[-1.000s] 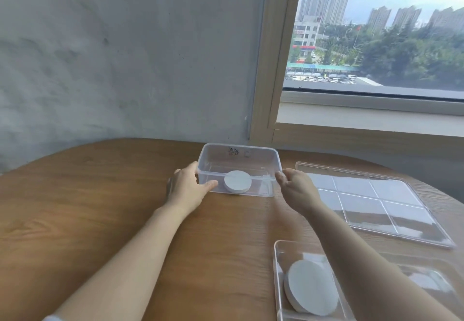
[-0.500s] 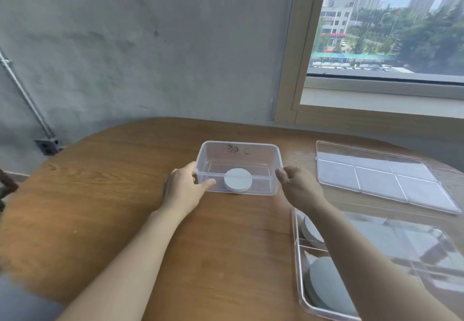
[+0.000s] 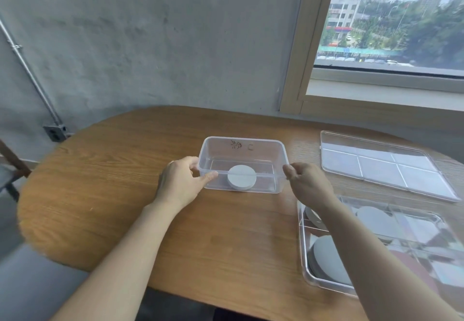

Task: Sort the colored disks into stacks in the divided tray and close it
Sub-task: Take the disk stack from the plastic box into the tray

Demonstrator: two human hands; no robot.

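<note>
A clear plastic bin [image 3: 251, 144] stands on the wooden table with one white disk [image 3: 242, 177] lying flat inside. My left hand [image 3: 179, 182] grips the bin's left front corner, thumb on the front wall. My right hand [image 3: 307, 182] pinches the bin's right front corner. At the lower right lies the clear divided tray [image 3: 301, 245], partly under my right forearm, with white disks [image 3: 326, 255] in its left compartments and another [image 3: 374, 216] further in. Its flat clear lid [image 3: 376, 162] lies apart at the right, behind the tray.
The oval wooden table [image 3: 125, 195] meets a grey concrete wall, with a window at the upper right. A wall socket and a pipe [image 3: 54, 132] show at the left, beside a chair part [image 3: 10, 165] at the far left edge.
The view has turned left and down, showing more of the table and tray. Both hands have kept their hold on the bin's front corners; the bin looks unmoved.
</note>
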